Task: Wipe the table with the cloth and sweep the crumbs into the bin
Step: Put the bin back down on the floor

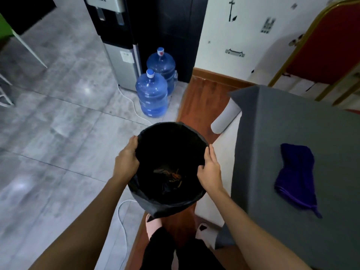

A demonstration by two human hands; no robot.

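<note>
Left hand (126, 158), right hand (209, 172) grip bin (171, 133); bottles (153, 94) beyond.

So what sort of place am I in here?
Likely an office or function-room corner, though not certain: a floor-standing water dispenser, two blue refill water jugs beside it, and a red padded banquet chair with a gold frame.

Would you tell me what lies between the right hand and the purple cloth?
Head view: only a pale strip of floor and bare tabletop separate the right hand, gripping the bin, from the cloth.
</note>
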